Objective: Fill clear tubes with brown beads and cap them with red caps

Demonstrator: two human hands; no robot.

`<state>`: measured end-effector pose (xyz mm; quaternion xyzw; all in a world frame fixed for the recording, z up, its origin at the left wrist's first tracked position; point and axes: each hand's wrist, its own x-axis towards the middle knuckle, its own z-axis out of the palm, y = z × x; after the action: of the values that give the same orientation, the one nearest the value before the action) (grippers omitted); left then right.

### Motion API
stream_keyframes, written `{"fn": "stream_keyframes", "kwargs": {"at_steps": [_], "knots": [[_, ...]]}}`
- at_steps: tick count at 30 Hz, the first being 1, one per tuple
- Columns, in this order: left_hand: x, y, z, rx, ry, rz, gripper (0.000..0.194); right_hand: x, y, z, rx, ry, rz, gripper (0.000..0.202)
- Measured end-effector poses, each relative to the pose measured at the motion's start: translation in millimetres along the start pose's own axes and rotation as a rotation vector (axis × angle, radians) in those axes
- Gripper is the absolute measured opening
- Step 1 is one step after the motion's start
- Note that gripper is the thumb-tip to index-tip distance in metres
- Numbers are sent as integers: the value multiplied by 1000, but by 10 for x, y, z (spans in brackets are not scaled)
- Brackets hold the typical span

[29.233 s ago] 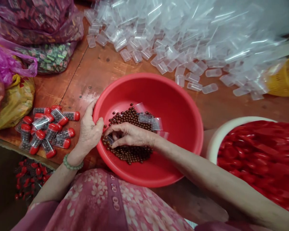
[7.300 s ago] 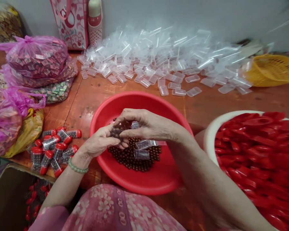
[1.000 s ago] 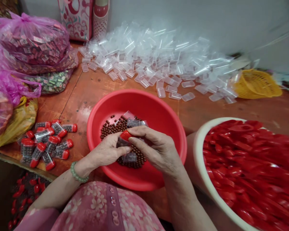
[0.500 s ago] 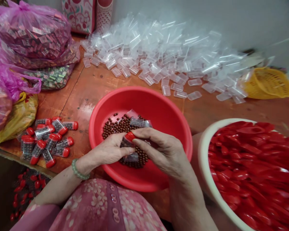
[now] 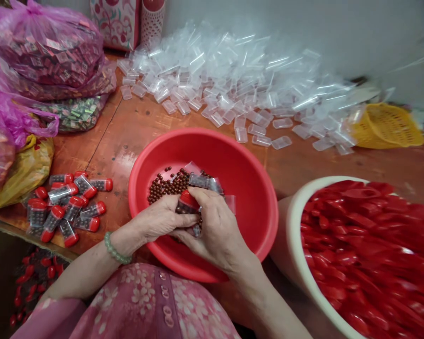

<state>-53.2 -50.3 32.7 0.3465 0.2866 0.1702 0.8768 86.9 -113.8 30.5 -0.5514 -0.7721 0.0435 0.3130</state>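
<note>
A: What are the fingers doing?

B: Both hands are closed on one red-capped clear vial [image 5: 187,201]. The left hand [image 5: 159,220] grips its body, thumb across the front; the right hand [image 5: 214,230] curls around the other side, fingertips at the cap.

A: Where is it?

B: Over a red plastic basin [image 5: 243,165], above small brown beads [image 5: 164,188] and loose clear tubes [image 5: 199,181].

A: How would it handle?

B: Probably light and stiff-walled, a little slippery, perhaps prone to cracking if squeezed hard. Dark contents show inside; they could spill from a loose cap. The body's middle looks the safest hold.

A: And farther out?

B: Left, a pile of capped vials [image 5: 72,207] on the wooden table [image 5: 116,122]; right, a cream tub [image 5: 292,230] of glossy red plastic pieces [image 5: 360,245].
</note>
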Motion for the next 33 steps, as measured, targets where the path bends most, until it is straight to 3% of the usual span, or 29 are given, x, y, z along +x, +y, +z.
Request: {"fn": "stream_keyframes", "kwargs": {"at_steps": [5,12,20,26,33], "knots": [[27,-7,25,-85,3,-31,38,35,7,43,-132,62,-65,65],[30,-47,11,-55,-63,-6,28,45,18,13,-173,95,-146,64],[7,23,4,-134,-53,29,31,60,44,5,-141,92,-127,65],[81,50,7,-260,105,-144,60,52,66,75,-37,36,-98,73],[85,41,169,-185,414,-46,31,56,20,90,-105,54,-112,68]]}}
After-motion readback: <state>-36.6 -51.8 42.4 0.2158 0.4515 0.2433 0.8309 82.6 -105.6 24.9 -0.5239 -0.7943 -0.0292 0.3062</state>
